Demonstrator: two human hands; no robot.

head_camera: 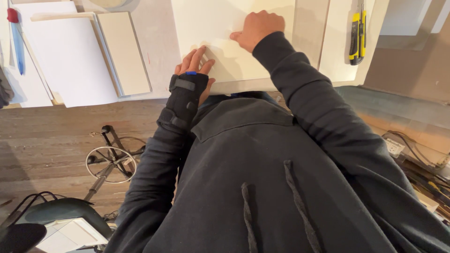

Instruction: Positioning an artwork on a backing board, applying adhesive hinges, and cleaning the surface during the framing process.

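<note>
Braced left hand, fingers flat, and fisted right hand press large white paper sheet, w/ yellow-black utility knife to its right.

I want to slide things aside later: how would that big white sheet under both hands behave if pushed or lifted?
The white sheet lies flat and keeps a straight edge, so it probably stays stiff. It looks thin, likely light. With the left hand and right hand pressing it, it may slide easily.

Matt white board; worn wooden floor
</note>
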